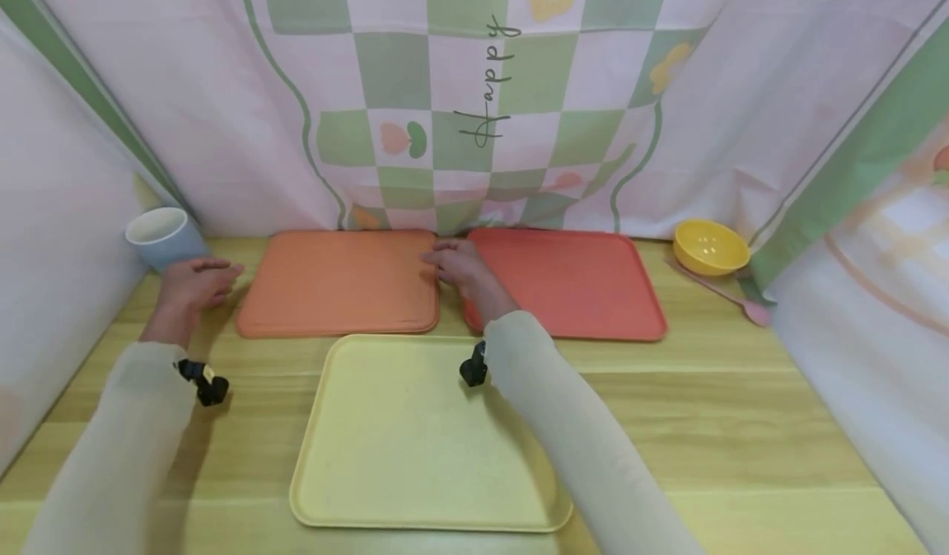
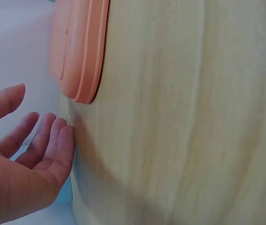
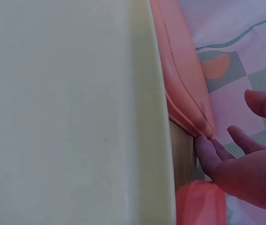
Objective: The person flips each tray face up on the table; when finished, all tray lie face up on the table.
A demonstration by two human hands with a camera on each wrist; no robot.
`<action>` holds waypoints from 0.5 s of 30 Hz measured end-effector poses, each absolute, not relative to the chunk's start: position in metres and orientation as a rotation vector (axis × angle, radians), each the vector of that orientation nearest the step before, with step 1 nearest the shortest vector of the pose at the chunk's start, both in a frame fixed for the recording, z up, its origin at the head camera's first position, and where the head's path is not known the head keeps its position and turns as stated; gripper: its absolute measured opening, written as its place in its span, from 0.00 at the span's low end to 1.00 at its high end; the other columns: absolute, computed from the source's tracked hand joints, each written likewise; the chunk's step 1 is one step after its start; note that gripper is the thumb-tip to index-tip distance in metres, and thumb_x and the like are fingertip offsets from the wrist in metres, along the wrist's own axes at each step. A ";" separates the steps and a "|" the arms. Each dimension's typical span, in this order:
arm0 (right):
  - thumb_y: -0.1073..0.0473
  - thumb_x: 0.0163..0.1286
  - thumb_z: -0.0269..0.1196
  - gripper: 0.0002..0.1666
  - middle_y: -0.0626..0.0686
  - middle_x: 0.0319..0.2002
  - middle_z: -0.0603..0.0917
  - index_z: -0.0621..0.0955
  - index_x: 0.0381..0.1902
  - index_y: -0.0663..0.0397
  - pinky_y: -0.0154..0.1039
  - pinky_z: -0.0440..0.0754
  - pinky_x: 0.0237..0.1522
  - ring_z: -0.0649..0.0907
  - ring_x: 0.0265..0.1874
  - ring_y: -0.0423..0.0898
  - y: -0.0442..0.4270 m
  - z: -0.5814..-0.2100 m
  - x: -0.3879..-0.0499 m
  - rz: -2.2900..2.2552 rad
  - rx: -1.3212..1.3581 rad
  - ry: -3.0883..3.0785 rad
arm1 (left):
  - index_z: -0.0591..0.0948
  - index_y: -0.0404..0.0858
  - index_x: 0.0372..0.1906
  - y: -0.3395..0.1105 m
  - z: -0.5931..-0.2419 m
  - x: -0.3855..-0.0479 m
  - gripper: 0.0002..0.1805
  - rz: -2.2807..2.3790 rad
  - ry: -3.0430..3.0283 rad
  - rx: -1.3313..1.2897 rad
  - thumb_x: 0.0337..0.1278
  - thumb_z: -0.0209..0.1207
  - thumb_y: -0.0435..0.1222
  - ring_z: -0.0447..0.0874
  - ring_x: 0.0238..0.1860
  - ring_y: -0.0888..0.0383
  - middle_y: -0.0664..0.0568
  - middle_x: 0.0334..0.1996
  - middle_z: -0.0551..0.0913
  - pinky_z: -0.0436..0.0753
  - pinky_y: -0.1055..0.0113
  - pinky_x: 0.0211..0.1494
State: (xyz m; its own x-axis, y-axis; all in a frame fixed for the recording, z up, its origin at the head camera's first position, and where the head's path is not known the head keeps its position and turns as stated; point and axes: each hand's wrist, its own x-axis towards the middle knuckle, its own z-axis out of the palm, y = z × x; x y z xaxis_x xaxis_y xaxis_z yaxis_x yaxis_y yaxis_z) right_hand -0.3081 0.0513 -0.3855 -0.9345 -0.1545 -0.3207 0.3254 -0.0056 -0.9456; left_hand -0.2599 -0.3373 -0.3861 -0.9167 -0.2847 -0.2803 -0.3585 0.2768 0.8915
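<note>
My left hand (image 1: 194,282), fingers loosely bent with nothing in them, hovers just left of the orange tray (image 1: 337,283). A gap separates it from the tray's rounded corner in the left wrist view. Right behind this hand is a light blue cup (image 1: 167,240), partly covered by it. At the orange tray's right edge, the fingers of my right hand (image 1: 458,265) touch the rim; the right wrist view shows its lower fingers against the corner while thumb and forefinger stay off. A double line runs along the orange rim, as if two layers lie together.
A red tray (image 1: 578,287) lies right of the orange one, partly under my right forearm. Nearer me is a pale yellow tray (image 1: 415,440). A yellow bowl (image 1: 710,248) and a pink spoon (image 1: 754,313) sit at the far right. Behind hangs a checkered curtain (image 1: 460,69).
</note>
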 end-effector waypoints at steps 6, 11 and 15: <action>0.67 0.72 0.64 0.30 0.61 0.70 0.70 0.70 0.69 0.68 0.44 0.76 0.64 0.75 0.65 0.55 0.051 -0.383 -0.308 -1.986 0.217 1.931 | 0.75 0.35 0.54 -0.335 -0.390 -0.264 0.16 1.824 2.396 -0.562 0.69 0.62 0.38 0.82 0.30 0.72 0.70 0.23 0.81 0.84 0.74 0.41; 0.68 0.70 0.64 0.31 0.61 0.70 0.68 0.70 0.69 0.69 0.48 0.77 0.63 0.72 0.66 0.54 0.050 -0.381 -0.308 -2.004 0.232 1.902 | 0.73 0.30 0.61 -0.329 -0.392 -0.270 0.23 1.776 2.425 -0.528 0.69 0.62 0.38 0.82 0.31 0.73 0.71 0.25 0.80 0.84 0.75 0.42; 0.67 0.71 0.65 0.30 0.60 0.68 0.70 0.71 0.68 0.68 0.48 0.78 0.62 0.72 0.64 0.53 0.049 -0.380 -0.308 -1.975 0.233 1.925 | 0.72 0.30 0.64 -0.326 -0.394 -0.273 0.27 1.749 2.441 -0.559 0.68 0.64 0.39 0.82 0.31 0.73 0.70 0.26 0.80 0.84 0.74 0.42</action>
